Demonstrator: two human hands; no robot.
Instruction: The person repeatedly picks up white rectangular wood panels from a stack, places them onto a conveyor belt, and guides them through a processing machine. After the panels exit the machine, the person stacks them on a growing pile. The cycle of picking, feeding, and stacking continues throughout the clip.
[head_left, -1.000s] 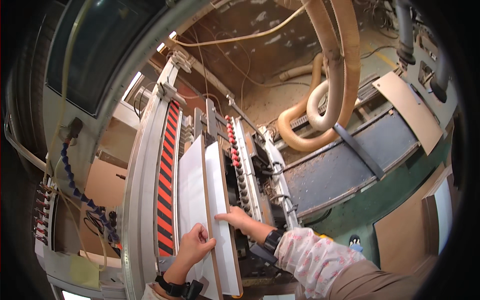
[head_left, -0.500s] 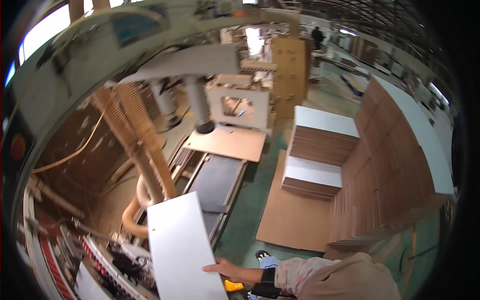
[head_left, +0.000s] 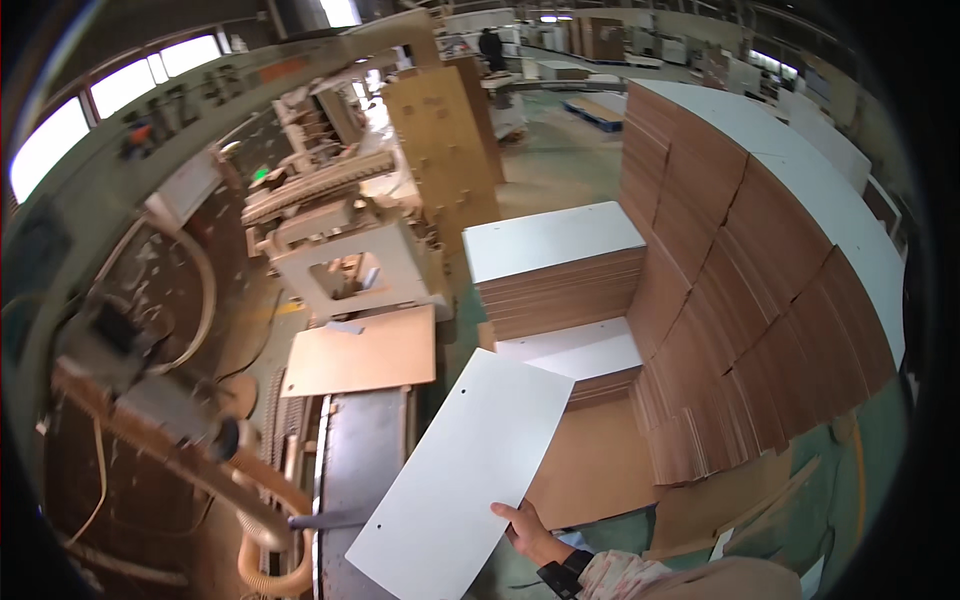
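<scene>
Stacked boards (head_left: 740, 300) fill the frame's right while, at lower centre, our right hand (head_left: 537, 538) pinches 1 white panel (head_left: 460, 470) by its right long edge, its long axis slanting lower left to upper right, our left hand out of view.

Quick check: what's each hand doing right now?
Left hand: out of view, so its state cannot be told.
Right hand: closed on the edge of a white drilled panel.
</scene>
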